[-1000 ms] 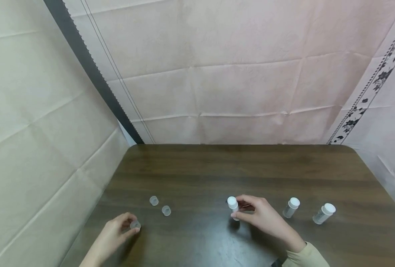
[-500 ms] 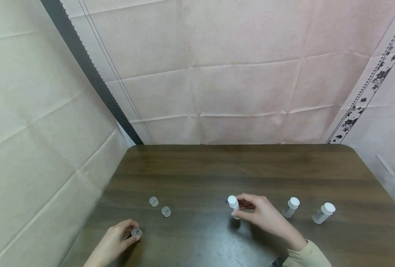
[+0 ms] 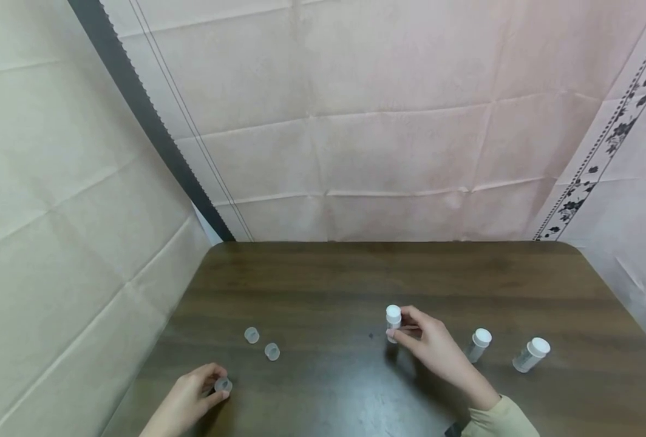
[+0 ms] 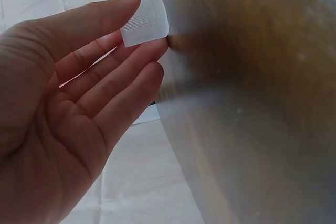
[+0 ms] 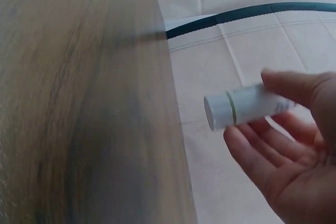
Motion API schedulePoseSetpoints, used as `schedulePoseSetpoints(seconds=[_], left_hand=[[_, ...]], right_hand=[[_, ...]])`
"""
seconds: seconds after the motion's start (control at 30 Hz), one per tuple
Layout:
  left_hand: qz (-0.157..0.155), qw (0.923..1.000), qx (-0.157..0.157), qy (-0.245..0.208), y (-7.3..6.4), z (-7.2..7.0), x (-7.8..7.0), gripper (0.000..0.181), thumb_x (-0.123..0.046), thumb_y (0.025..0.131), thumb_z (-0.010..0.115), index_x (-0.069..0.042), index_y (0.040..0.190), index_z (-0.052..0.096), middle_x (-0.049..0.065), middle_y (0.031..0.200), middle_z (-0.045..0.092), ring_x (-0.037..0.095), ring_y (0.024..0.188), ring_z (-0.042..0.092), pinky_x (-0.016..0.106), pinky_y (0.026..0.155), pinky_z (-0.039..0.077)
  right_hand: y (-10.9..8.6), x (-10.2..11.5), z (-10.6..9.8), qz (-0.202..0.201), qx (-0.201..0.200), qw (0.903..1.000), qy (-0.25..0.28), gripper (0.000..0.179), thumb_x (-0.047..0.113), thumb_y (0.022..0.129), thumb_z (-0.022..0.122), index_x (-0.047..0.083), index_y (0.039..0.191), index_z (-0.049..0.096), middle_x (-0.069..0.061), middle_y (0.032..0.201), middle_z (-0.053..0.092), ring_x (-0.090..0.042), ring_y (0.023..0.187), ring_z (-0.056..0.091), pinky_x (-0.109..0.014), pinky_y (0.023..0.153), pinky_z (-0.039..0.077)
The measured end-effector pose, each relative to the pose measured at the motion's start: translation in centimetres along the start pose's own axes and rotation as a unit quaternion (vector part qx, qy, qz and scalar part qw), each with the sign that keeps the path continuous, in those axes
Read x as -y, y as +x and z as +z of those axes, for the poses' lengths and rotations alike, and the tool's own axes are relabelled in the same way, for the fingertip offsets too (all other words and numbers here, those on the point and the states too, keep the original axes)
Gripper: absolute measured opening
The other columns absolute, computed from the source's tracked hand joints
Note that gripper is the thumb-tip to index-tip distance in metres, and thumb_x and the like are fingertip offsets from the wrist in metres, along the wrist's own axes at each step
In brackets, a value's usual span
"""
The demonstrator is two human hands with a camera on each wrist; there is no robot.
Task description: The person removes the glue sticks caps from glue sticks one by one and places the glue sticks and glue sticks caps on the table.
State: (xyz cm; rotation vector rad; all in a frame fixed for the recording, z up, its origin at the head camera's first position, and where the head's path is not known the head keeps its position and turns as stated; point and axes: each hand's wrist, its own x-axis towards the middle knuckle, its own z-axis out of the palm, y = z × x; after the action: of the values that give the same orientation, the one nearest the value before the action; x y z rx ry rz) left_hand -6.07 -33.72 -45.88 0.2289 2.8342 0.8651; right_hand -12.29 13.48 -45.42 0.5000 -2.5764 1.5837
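Note:
Near the table's left front, my left hand (image 3: pixel 183 397) pinches a small translucent ribbed cap (image 4: pixel 147 22) between thumb and fingers. The cap sits at or just over the tabletop; I cannot tell which. My right hand (image 3: pixel 435 346) grips a small vial with a white lid (image 3: pixel 393 321), thumb on one side and fingers on the other. In the head view the vial is lid up, its shadow falling a little below it. The right wrist view shows the vial's pale body (image 5: pixel 249 103) partly covered by the thumb.
Two more translucent caps (image 3: pixel 251 335) (image 3: pixel 272 351) lie beyond the left hand. Right of the right hand stand two white-lidded vials (image 3: pixel 478 345) (image 3: pixel 531 354). The brown wooden table (image 3: pixel 323 273) meets hanging cloth (image 3: pixel 388 152) at its back and sides.
The right hand has carried the vial a little away from me and to the right. The left hand shifted slightly nearer to me earlier, still pinching the cap.

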Motion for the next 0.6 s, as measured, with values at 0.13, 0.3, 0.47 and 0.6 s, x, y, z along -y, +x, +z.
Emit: schedulePoseSetpoints(seconds=[0.13,0.3,0.47,0.6], left_hand=[[-0.002,1.0,0.002,0.0,0.0,0.0,-0.1,0.026,-0.019,0.085,0.082,-0.011,0.103,0.065,0.002,0.105,0.07,0.028,0.094,0.07,0.042,0.079,0.058],[-0.008,1.0,-0.001,0.002,-0.1,0.1,-0.3,0.027,-0.019,0.084,0.082,-0.011,0.104,0.065,0.002,0.106,0.069,0.028,0.095,0.07,0.044,0.08,0.057],[-0.013,0.9999,-0.001,0.004,-0.2,0.0,-0.5,0.026,-0.019,0.084,0.082,-0.012,0.102,0.065,0.001,0.105,0.069,0.027,0.094,0.07,0.043,0.08,0.057],[-0.011,0.9999,-0.002,0.009,-0.2,0.0,-0.5,0.026,-0.018,0.084,0.082,-0.012,0.102,0.064,0.0,0.103,0.068,0.027,0.093,0.07,0.043,0.079,0.057]], right_hand=[[0.4,-0.4,-0.2,0.046,-0.039,0.9981,-0.018,0.031,0.012,0.094,0.073,0.002,0.121,0.061,-0.012,0.11,0.069,-0.028,0.105,0.068,-0.036,0.086,0.057],[0.7,-0.9,-0.6,0.081,-0.066,0.9939,-0.034,0.031,0.01,0.098,0.068,-0.002,0.124,0.056,-0.02,0.12,0.065,-0.037,0.115,0.063,-0.043,0.091,0.055],[0.8,-1.3,-0.8,0.103,-0.075,0.9914,-0.031,0.033,0.008,0.099,0.065,-0.005,0.127,0.052,-0.025,0.124,0.062,-0.04,0.119,0.06,-0.045,0.093,0.053],[0.8,-1.6,-1.1,0.118,-0.079,0.9894,-0.029,0.038,0.009,0.1,0.062,-0.007,0.132,0.048,-0.028,0.129,0.058,-0.042,0.123,0.056,-0.05,0.097,0.051]])
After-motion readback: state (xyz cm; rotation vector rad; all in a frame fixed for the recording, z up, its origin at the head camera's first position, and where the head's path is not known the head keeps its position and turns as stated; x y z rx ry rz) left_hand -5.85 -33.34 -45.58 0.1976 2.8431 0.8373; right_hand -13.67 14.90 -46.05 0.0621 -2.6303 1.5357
